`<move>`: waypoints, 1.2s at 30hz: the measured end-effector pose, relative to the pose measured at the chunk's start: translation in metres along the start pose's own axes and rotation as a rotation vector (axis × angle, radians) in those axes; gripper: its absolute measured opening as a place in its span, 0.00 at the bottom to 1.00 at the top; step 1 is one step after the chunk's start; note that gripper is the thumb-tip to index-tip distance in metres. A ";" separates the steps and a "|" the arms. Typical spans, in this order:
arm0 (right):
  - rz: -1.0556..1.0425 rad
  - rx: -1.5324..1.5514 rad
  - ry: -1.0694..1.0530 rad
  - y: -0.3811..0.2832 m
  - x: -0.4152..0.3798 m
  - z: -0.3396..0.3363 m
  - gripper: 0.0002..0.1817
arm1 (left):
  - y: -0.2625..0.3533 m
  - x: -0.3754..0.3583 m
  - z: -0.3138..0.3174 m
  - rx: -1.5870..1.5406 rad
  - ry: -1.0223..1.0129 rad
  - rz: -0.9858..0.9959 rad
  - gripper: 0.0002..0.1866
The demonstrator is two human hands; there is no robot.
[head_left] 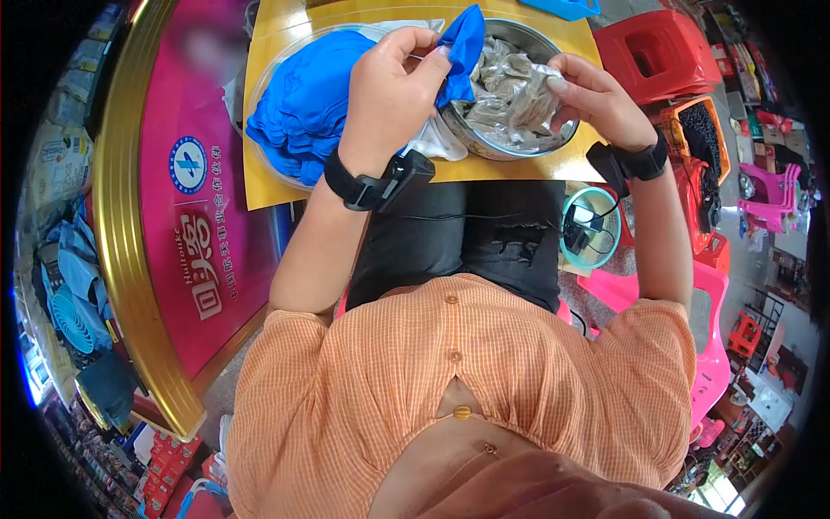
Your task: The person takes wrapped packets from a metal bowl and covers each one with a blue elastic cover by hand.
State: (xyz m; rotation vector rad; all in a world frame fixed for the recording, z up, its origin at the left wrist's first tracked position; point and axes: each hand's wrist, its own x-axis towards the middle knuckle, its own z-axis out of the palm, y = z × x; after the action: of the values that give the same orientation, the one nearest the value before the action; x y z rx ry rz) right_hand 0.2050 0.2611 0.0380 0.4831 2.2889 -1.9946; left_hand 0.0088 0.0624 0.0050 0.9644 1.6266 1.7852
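Observation:
My left hand [399, 82] is closed, pinching a piece of blue cloth [465, 48] between thumb and fingers. It hovers beside a pile of blue cloth pieces [303, 104] stacked in a clear round tray. My right hand [596, 95] is at the right rim of a round metal tin [484, 149]. Its thumb and fingers are bent together on the crumpled, translucent greyish plastic [514, 86] that fills the tin. Whether the fingers have lifted one separate piece is hard to make out.
Tray and tin stand on a yellow table [268, 186] in front of my lap. A pink sign board [194, 233] with a gold frame is close on the left. To the right are a red plastic stool [661, 52], a green basket [590, 227] holding dark cables and a pink chair [709, 363].

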 end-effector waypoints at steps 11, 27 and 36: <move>-0.340 0.151 0.351 0.003 0.000 0.045 0.14 | 0.006 0.016 0.047 0.405 0.120 0.373 0.09; -0.366 0.293 0.646 0.018 0.001 0.074 0.12 | 0.001 0.007 0.075 0.329 0.036 0.374 0.08; -0.394 0.200 1.142 0.041 0.009 0.075 0.09 | -0.005 -0.019 0.106 0.506 0.016 0.674 0.04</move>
State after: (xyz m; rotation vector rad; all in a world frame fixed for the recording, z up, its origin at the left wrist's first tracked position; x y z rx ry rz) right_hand 0.1964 0.1938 -0.0154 1.6653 2.8994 -2.5456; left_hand 0.1042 0.1127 -0.0006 1.9141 1.9598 1.7898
